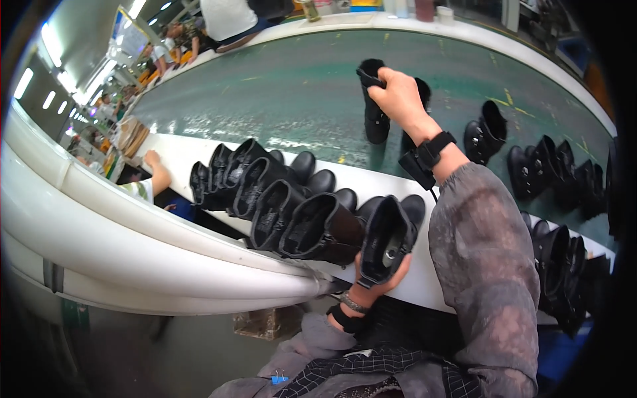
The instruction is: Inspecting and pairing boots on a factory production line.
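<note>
My left hand (pixel 375 286) is wrapped round the shaft of a black ankle boot (pixel 395 213), whose opening faces up toward me. Farther off, my right hand (pixel 401 99) reaches over the green conveyor belt (pixel 265 86), its fingers closed on the top edge of another black boot (pixel 376 125). That boot hangs upright, its toe toward me; I cannot tell whether its sole touches the belt. A further dark boot (pixel 423 89) is partly hidden behind my right hand. Left of my left hand, several black boots (pixel 312 229) stand packed along the white ledge (pixel 424 265).
On the belt to the right stand a buckled boot (pixel 486 134) and more black boots (pixel 531 174). Others (pixel 564 265) crowd the ledge at my right. A co-worker's arm (pixel 158 174) rests at the ledge's left end. A curved white rail (pixel 166 262) runs along the near left.
</note>
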Available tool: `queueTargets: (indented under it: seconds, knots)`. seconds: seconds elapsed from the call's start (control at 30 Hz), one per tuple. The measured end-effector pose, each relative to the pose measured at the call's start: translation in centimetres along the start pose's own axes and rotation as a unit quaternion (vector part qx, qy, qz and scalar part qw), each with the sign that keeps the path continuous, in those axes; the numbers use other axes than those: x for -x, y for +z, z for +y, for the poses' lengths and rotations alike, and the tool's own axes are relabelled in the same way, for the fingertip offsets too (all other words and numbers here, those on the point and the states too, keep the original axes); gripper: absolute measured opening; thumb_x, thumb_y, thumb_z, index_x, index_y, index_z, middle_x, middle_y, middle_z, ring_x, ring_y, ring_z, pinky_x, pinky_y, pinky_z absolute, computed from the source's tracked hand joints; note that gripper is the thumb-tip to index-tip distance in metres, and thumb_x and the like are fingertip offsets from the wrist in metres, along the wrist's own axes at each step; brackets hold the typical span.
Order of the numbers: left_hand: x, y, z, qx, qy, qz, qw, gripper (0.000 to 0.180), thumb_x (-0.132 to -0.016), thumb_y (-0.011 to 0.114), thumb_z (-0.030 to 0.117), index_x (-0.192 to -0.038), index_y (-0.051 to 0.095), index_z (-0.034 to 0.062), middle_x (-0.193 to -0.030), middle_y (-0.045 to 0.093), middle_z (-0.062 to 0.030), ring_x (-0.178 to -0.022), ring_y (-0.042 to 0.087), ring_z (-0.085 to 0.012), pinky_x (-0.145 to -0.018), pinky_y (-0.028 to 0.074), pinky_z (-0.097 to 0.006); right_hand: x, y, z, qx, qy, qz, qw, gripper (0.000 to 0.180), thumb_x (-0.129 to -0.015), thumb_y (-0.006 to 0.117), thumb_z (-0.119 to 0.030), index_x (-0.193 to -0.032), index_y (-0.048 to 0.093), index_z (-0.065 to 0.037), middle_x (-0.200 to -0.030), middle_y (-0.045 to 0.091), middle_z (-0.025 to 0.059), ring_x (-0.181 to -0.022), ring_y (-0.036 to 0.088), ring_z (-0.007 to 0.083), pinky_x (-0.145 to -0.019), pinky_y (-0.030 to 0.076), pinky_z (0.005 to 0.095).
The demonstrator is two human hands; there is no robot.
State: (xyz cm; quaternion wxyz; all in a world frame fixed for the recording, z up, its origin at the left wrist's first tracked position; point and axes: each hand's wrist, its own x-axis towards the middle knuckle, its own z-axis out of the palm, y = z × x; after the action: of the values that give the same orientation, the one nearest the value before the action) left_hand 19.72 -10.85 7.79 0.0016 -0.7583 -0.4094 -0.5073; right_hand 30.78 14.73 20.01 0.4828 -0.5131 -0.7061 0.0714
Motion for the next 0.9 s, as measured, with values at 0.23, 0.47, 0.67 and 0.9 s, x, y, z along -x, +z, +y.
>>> queueTargets:
  seconds: [0.23, 0.47, 0.67, 0.9]
  knots:
    - [1.6, 1.3, -1.3, 0.087, -0.079, -0.007, 0.993, 0.041, -0.078, 0.078, 0.017, -0.113, 0.065, 0.0001, -0.109, 0.067, -0.0141, -0.098, 0.064, -0.0304, -0.091, 0.049, -0.039, 14.0, -19.0, -8.3, 0.006, -0.025, 0.073, 0.997, 0.017, -0.079, 0.067, -0.007, -0.076, 0.052, 0.001, -0.063, 0.047, 0.0044, -0.060, 0.044, 0.0068, -0.055, 0.038, 0.0251]
    - [0.5, 0.6, -0.1, 0.114, -0.072, -0.019, 0.991, 0.029, -0.079, 0.074, 0.013, -0.103, 0.067, -0.0005, -0.102, 0.068, -0.0145, -0.090, 0.066, -0.0311, -0.083, 0.051, -0.037, 28.7, -20.6, -8.4, -0.105, 0.063, 0.103, 0.987, 0.062, -0.074, 0.072, 0.003, -0.129, 0.043, -0.001, -0.110, 0.060, 0.0102, -0.098, 0.062, 0.0148, -0.086, 0.048, 0.0277]
    - [-0.2, -0.1, 1.6, 0.025, -0.087, 0.005, 0.996, 0.038, -0.074, 0.077, 0.018, -0.105, 0.065, 0.0006, -0.094, 0.068, -0.0155, -0.083, 0.067, -0.0350, -0.074, 0.054, -0.039, 31.9, -18.3, -3.3, -0.084, 0.165, 0.101, 0.977, 0.073, -0.072, 0.079, -0.006, -0.135, 0.043, 0.001, -0.116, 0.062, 0.0124, -0.102, 0.062, 0.0202, -0.090, 0.049, 0.0319]
    - [1.4, -2.3, 3.9, 0.294, -0.281, -0.028, 0.913, 0.032, -0.082, 0.072, 0.012, -0.110, 0.063, -0.0016, -0.106, 0.066, -0.0089, -0.094, 0.062, -0.0190, -0.086, 0.049, -0.034, 33.4, -16.5, -4.3, -0.202, 0.249, 0.153, 0.935, 0.039, -0.075, 0.076, -0.009, -0.110, 0.063, 0.003, -0.108, 0.066, 0.0108, -0.097, 0.063, 0.0181, -0.088, 0.049, 0.0332]
